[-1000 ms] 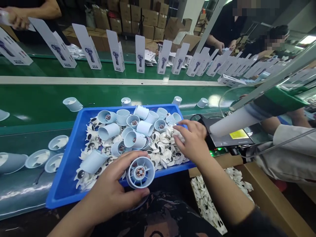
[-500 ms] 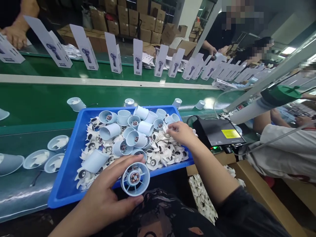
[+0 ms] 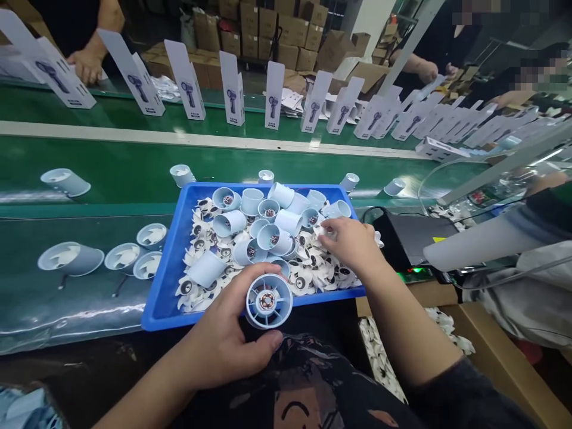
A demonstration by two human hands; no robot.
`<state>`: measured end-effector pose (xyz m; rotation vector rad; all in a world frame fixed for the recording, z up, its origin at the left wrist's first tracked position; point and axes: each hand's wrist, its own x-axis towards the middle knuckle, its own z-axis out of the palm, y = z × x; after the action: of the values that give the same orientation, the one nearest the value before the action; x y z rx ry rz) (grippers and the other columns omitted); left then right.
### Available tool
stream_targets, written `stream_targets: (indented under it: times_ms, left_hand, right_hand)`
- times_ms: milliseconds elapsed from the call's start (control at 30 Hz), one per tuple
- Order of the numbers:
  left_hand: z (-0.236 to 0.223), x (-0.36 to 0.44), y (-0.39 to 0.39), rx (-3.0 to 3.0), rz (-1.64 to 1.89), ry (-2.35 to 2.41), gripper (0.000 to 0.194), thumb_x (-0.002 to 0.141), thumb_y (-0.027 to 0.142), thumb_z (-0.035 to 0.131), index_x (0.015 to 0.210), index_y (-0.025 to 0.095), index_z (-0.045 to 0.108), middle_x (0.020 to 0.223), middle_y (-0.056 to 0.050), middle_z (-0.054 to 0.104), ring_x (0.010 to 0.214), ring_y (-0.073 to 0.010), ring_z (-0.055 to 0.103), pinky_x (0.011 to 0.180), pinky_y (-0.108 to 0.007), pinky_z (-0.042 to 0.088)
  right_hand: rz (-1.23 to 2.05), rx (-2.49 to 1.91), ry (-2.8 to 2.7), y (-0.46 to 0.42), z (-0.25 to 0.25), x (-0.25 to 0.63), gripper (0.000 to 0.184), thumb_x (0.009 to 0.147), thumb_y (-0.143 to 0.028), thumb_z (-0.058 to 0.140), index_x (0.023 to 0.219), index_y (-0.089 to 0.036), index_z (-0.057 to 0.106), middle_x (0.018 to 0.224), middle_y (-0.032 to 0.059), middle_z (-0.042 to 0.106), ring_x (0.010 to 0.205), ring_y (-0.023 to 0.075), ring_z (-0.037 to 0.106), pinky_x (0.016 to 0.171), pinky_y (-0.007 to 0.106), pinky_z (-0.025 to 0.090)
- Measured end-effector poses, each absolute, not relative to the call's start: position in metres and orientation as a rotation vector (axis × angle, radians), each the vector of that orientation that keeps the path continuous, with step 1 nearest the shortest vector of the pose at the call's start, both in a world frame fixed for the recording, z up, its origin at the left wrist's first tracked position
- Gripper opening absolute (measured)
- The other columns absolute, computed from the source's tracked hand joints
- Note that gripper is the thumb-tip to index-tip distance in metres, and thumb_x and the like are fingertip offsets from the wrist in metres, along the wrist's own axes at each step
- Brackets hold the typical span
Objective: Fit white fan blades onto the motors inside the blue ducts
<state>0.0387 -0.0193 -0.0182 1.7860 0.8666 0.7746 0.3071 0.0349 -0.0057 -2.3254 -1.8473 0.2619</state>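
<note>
My left hand grips a pale blue round fan housing with a copper motor centre, held just in front of the near edge of a blue tray. The tray holds several more pale blue housings and a heap of white fan impellers. My right hand reaches into the right side of the tray, fingers pinched on a white impeller on top of the heap.
Finished housings lie on the green conveyor belt left of and behind the tray. White product boxes stand along the far belt, where other people work. A black device and a cardboard box of impellers are at my right.
The view has shifted so the tray sits further right. My right hand stays at the tray's right side, pinching at the impellers. My left hand keeps hold of the housing.
</note>
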Motion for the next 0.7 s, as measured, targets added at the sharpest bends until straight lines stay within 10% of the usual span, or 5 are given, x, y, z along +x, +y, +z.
stream_targets:
  times_ms: [700]
  left_hand:
    - [-0.016, 0.041, -0.018, 1.866, 0.817, 0.999, 0.053, 0.072, 0.031, 0.079, 0.119, 0.029, 0.054, 0.116, -0.004, 0.066, 0.107, -0.0268, 0.063, 0.094, -0.042, 0.049]
  right_hand:
    - [0.251, -2.399, -1.691, 0.03, 0.02, 0.292, 0.02, 0.083, -0.023, 0.058, 0.101, -0.018, 0.066, 0.099, 0.0083, 0.068, 0.096, 0.0324, 0.062, 0.091, 0.05, 0.038]
